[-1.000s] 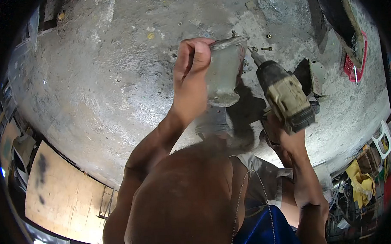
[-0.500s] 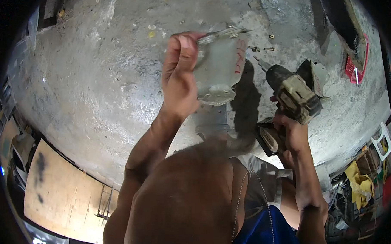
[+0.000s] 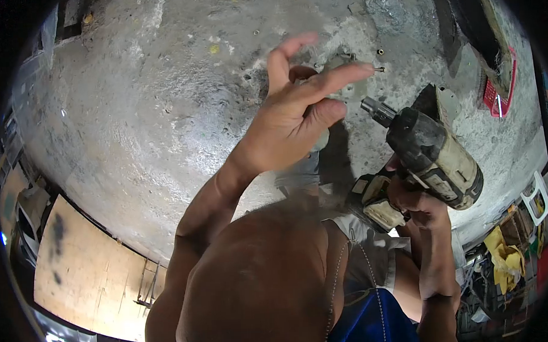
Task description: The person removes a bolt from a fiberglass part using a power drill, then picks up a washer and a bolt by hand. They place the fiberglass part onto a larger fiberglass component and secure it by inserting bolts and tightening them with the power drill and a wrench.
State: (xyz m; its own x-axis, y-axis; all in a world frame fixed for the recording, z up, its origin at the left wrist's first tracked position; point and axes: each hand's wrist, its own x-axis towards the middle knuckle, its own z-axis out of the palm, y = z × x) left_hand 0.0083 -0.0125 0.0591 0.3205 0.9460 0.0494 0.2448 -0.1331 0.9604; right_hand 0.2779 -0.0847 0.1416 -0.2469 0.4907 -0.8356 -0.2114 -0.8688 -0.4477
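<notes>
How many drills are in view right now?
1: the drill held in the right hand. The clutter at lower right could hide others.

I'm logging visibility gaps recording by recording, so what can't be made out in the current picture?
All in the head view:
- Grey part: largely hidden behind the left hand; whether they touch is unclear.
- Right hand: fingers partly hidden by the power tool.
- Small fastener on the floor: too small to identify.
- Blue cloth: cut off by the bottom edge.
</notes>
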